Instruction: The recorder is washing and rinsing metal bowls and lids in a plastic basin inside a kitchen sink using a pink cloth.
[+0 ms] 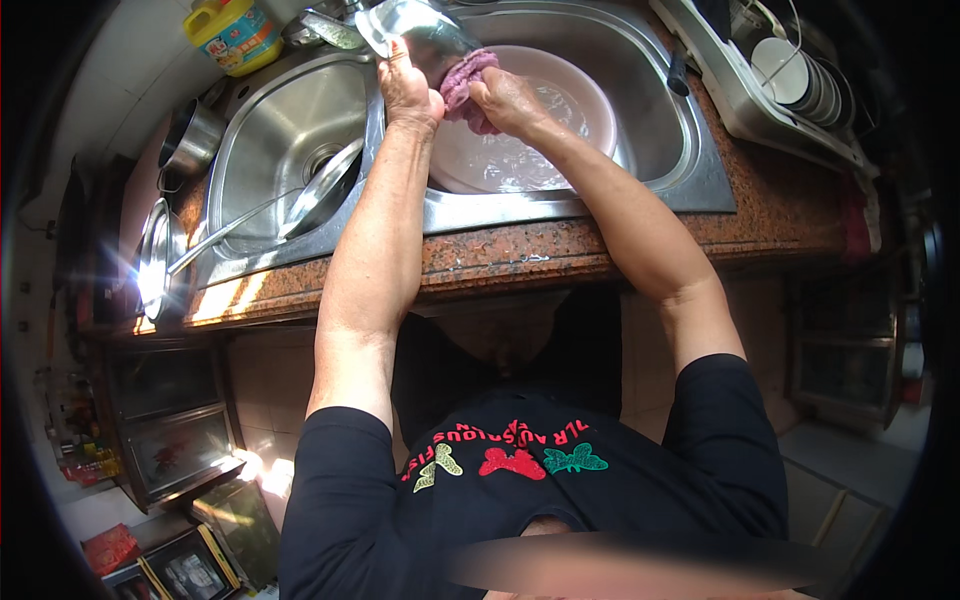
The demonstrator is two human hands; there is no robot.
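Observation:
My left hand grips the near side of a shiny stainless steel bowl, tilted over the divider between two sink basins. In my right hand is a bunched pink-purple cloth, pressed against or close beside the bowl's outer side. Below both hands, a large pale pink plastic basin holds rippling water and sits in the right sink basin. The bowl's far part is washed out by glare, and the fingers behind it are hidden.
In the left sink basin a metal lid or pan leans near the drain. A steel pot and a shiny metal dish stand left on the granite counter. A yellow jug is behind; a rack holds stacked bowls at right.

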